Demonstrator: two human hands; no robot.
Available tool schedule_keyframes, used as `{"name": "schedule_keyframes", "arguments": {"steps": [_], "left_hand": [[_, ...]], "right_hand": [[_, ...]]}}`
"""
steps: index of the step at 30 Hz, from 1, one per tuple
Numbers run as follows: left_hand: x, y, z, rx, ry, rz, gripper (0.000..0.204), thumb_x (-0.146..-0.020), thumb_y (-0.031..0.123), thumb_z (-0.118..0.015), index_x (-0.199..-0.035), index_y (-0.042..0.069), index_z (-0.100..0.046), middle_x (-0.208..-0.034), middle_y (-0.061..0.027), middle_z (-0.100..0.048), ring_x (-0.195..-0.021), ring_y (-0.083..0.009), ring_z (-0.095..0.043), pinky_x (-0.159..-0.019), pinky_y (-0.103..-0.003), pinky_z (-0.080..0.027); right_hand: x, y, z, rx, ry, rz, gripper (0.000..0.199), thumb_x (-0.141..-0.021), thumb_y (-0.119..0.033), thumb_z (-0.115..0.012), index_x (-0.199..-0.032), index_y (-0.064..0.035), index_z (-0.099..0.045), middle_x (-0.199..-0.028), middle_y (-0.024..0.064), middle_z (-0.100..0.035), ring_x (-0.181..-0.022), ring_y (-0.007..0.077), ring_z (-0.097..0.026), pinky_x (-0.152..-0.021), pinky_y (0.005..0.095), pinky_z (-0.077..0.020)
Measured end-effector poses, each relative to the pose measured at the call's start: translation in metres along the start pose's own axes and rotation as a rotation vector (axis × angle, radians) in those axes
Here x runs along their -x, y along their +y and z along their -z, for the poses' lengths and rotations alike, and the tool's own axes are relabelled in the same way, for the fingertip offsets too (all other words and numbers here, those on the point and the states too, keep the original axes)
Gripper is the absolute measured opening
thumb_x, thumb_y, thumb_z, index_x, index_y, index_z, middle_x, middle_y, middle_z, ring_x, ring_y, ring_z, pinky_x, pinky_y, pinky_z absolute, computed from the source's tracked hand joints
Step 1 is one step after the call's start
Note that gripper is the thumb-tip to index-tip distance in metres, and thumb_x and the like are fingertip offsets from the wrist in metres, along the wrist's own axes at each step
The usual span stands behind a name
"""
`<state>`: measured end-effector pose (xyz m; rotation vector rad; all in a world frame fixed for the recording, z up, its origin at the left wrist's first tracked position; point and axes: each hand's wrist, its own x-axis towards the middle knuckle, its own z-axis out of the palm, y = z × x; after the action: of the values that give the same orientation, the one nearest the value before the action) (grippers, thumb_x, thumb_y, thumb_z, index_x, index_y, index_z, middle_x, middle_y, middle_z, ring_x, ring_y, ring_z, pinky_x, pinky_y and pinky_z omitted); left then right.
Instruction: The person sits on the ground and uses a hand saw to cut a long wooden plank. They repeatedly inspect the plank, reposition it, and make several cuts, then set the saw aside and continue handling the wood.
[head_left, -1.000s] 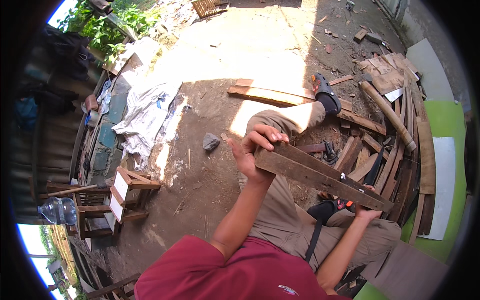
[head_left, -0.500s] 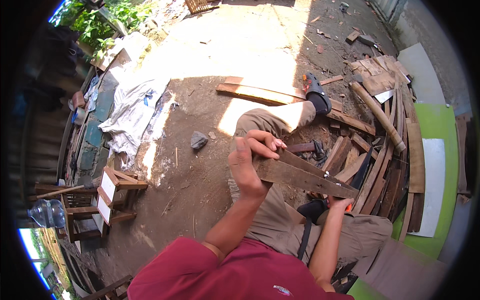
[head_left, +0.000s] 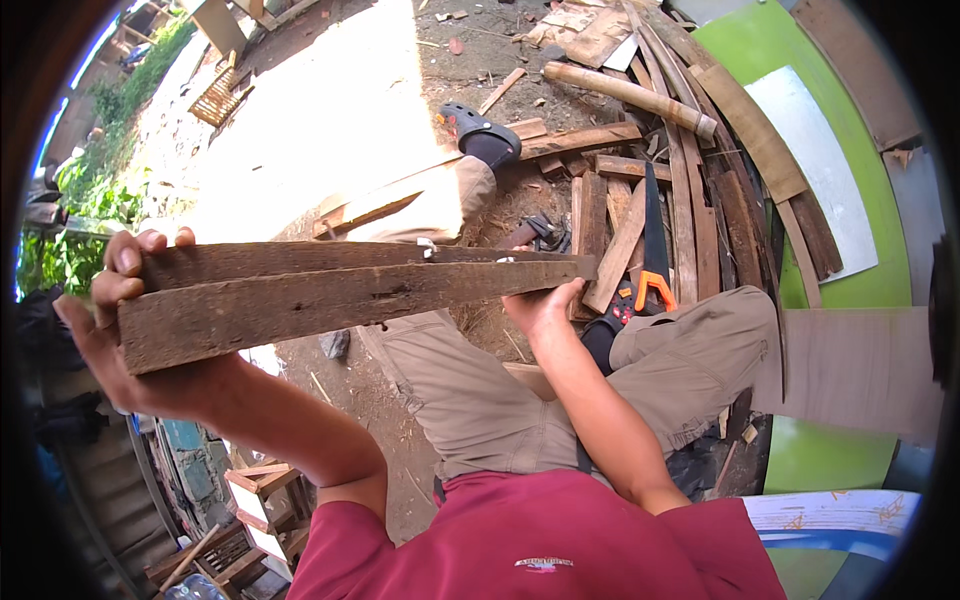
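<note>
Two rough brown wooden planks lie close together across the space in front of me, a nearer plank (head_left: 330, 305) and a farther plank (head_left: 300, 256). Small white bits (head_left: 427, 247) show along their edges. At the wide left end my left hand (head_left: 102, 345) is closed around the planks, its fingertips over the far edge. My right hand (head_left: 543, 308) grips from below near the narrow right end, where the planks meet; some of its fingers are hidden behind the wood. A handsaw (head_left: 655, 285) with an orange handle and dark blade leans beyond my right hand.
Scrap wood (head_left: 690, 200) is piled to the right, with a round pole (head_left: 630, 98) across it. Green sheeting (head_left: 870, 180) runs beside the pile. My shod foot (head_left: 482, 132) is stretched out ahead. A small wooden frame piece (head_left: 262, 500) stands at lower left.
The planks have swung left and come up closer, now nearly level instead of sloping down to the right. Both hands still hold them. The view has turned right, bringing the saw fully into sight.
</note>
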<state>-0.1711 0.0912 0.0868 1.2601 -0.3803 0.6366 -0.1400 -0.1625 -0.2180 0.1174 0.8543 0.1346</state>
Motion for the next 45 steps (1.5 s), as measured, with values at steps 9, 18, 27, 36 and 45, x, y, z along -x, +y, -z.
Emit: {"name": "schedule_keyframes", "arguments": {"steps": [9,18,27,36,45], "left_hand": [[0.026,-0.06,-0.092,-0.494,0.248,-0.086,0.064,-0.107,0.04,-0.026,-0.075,-0.004,-0.06,-0.083,-0.0184,-0.054,-0.081,-0.0265,-0.059,-0.073,-0.039,-0.057],[0.024,-0.07,-0.108,-0.412,0.25,-0.098,0.061,-0.107,0.039,-0.032,-0.071,-0.004,-0.058,-0.081,-0.0176,-0.053,-0.077,-0.025,-0.061,-0.07,-0.038,-0.058],[0.006,-0.081,-0.087,-0.374,0.408,-0.013,0.055,-0.107,0.035,-0.035,-0.071,-0.002,-0.055,-0.083,-0.0136,-0.054,-0.073,-0.0236,-0.06,-0.073,-0.038,-0.056],[0.02,-0.064,-0.094,-0.523,0.338,-0.001,0.072,-0.108,0.042,-0.023,-0.064,-0.002,-0.057,-0.086,-0.0119,-0.058,-0.076,-0.0213,-0.06,-0.078,-0.033,-0.05],[0.023,-0.068,-0.08,-0.48,0.305,-0.012,0.083,-0.107,0.047,-0.01,-0.068,-0.005,-0.061,-0.087,-0.0125,-0.06,-0.082,-0.0198,-0.058,-0.082,-0.032,-0.046]], "right_hand": [[-0.047,0.012,0.065,0.057,0.01,-0.043,0.093,-0.088,-0.082,-0.017,-0.124,-0.0057,-0.056,-0.116,0.0092,-0.067,-0.107,0.0249,-0.064,-0.095,0.0428,-0.0522],[-0.063,-0.005,0.086,0.277,0.065,-0.131,0.102,-0.085,-0.084,-0.006,-0.138,-0.0067,-0.046,-0.13,0.015,-0.058,-0.122,0.029,-0.054,-0.103,0.0495,-0.0434],[-0.088,-0.059,0.126,1.712,0.48,0.593,0.074,-0.096,-0.059,-0.042,-0.082,0.0104,-0.065,-0.08,0.0258,-0.067,-0.07,0.0386,-0.065,-0.071,0.0477,-0.0494],[-0.074,-0.038,0.093,1.356,0.129,0.468,0.059,-0.097,-0.055,-0.051,-0.087,0.0002,-0.071,-0.083,0.0032,-0.067,-0.076,0.0144,-0.057,-0.072,0.0312,-0.0432],[-0.078,-0.038,0.095,1.18,0.09,0.381,0.044,-0.095,-0.045,-0.058,-0.09,-0.0041,-0.073,-0.085,0.0025,-0.069,-0.075,0.0134,-0.06,-0.069,0.0277,-0.0442]]}}
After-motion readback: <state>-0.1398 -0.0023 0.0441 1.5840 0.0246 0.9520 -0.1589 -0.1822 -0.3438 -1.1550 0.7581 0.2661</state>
